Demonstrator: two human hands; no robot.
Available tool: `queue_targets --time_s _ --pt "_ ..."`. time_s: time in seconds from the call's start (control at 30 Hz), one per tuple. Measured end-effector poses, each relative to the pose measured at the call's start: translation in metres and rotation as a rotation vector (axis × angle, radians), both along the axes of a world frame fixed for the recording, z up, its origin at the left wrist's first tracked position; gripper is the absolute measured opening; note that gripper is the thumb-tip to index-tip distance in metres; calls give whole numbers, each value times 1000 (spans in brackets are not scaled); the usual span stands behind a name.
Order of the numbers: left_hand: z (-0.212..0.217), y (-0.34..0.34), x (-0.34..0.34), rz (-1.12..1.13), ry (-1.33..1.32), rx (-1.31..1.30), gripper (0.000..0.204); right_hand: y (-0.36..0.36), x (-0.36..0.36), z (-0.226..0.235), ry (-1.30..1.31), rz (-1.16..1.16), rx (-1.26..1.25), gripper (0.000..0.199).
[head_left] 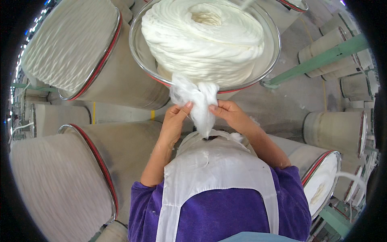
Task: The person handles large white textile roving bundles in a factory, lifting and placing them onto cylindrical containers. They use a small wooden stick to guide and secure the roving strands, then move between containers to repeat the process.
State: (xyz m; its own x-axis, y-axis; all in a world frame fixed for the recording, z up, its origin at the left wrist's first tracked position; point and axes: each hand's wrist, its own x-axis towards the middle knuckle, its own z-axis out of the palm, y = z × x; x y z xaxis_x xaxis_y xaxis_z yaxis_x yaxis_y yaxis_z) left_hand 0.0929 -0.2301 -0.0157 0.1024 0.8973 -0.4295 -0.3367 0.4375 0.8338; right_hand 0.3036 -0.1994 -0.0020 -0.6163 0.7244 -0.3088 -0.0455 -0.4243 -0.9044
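Observation:
Between my two hands hangs a soft white tuft of cotton sliver [199,111], draped down from the near rim of a can. My left hand [176,119] pinches its left side between thumb and fingers. On the other side my right hand [230,115] grips it the same way, thumb toward the middle. Just ahead stands the large round sliver can [136,50] with a metal rim and red band. Thick coils of white sliver [201,48] are heaped in it around a central hole. The tuft's lower tip reaches my white apron [217,165].
Two cans heaped with white sliver, one far left [72,44] and one near left [60,185], flank me. Close on my right is another sliver can [322,181]. A green metal bar [318,60] slants across the right, with several more cans beyond it.

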Motion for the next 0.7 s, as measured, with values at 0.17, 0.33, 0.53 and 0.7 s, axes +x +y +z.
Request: queue_targets --time_s 0.17,0.33,0.53,0.7 --pt "17 -3 10 168 -505 62 38 -1 1 -9 215 -50 -431 45" --pt "21 1 10 165 -328 53 44 -1 4 -18 207 -61 -439 49" --pt "18 -41 -43 293 -628 313 47 -4 23 -20 -21 -114 98 40" --pt "-39 -97 -143 468 -879 360 38 -3 69 9 -321 -431 528 23"
